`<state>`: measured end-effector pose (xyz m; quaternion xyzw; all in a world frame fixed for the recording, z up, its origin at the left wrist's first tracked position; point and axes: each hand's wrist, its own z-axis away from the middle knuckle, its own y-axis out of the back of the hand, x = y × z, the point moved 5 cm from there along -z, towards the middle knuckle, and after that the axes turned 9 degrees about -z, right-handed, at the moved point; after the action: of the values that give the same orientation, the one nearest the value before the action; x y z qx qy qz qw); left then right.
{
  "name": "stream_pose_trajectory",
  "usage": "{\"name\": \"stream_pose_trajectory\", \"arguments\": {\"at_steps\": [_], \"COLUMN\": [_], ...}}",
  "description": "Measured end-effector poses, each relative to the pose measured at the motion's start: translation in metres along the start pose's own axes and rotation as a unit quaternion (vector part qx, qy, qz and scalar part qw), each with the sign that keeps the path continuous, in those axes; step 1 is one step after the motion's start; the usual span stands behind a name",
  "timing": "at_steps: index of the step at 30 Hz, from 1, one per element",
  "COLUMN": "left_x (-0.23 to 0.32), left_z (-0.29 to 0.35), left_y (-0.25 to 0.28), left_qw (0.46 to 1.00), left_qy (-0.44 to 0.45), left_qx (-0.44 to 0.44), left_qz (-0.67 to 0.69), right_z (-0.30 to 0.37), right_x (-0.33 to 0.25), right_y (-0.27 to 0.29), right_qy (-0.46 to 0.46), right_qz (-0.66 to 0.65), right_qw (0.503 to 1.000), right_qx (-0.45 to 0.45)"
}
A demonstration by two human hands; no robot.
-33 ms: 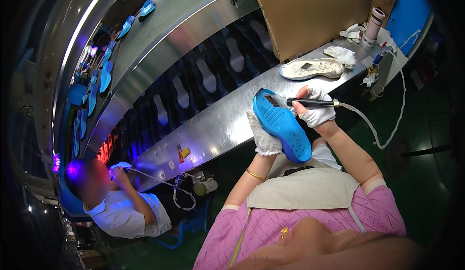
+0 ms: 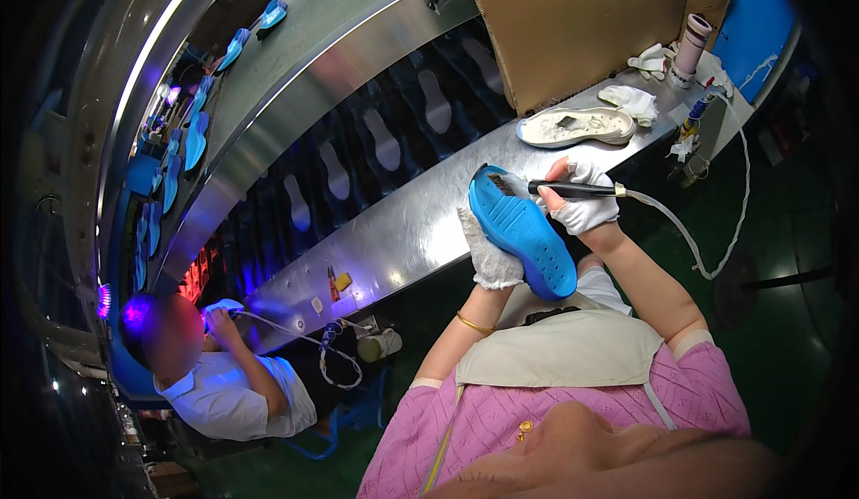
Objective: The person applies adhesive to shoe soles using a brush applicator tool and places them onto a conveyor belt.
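Observation:
A blue shoe sole [image 2: 523,230] is tilted in front of me, its inner side facing up with ridges and small holes. My left hand [image 2: 488,253], in a white glove, is closed round it from beneath and the left side, most fingers hidden behind it. In a fingerless white glove, my right hand [image 2: 586,202] grips the black handle of a brush [image 2: 557,189]. The brush's bristles touch the inside of the sole near its far end. From the handle's rear a pale hose [image 2: 673,220] curves off to the right.
Across the metal bench [image 2: 394,230], a cream sole [image 2: 573,127] with whitish residue lies beside a crumpled white cloth [image 2: 631,102]. A cardboard box [image 2: 582,34] and pink bottle [image 2: 692,44] stand behind. Left, a person [image 2: 233,383] works near a conveyor [image 2: 349,20] carrying blue soles.
The blue sole and my left hand have shifted very slightly to the right. The brush has barely moved and still touches the sole's far end.

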<state>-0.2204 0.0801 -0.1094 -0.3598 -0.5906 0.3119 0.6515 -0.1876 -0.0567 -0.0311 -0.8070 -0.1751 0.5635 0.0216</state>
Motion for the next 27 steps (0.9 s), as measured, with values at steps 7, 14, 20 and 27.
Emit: {"name": "stream_pose_trajectory", "arguments": {"at_steps": [7, 14, 20, 27], "left_x": [-0.012, -0.007, 0.004, 0.019], "left_z": [-0.009, -0.013, -0.012, -0.014], "left_y": [0.014, 0.03, 0.025, 0.017], "left_qw": [0.997, 0.998, 0.998, 0.996], "left_qy": [-0.039, -0.018, 0.026, 0.078], "left_qx": [0.066, 0.059, 0.023, 0.017], "left_qz": [-0.024, 0.006, -0.049, -0.025], "right_z": [0.006, 0.008, 0.014, 0.029], "right_x": [-0.011, -0.008, -0.001, -0.001], "right_y": [-0.024, -0.021, -0.026, -0.03], "right_qy": [0.123, 0.068, 0.042, 0.155], "right_qz": [0.167, 0.078, 0.081, 0.213], "right_qw": [0.978, 0.995, 0.989, 0.951], "right_qx": [-0.011, 0.003, -0.12, -0.163]}}
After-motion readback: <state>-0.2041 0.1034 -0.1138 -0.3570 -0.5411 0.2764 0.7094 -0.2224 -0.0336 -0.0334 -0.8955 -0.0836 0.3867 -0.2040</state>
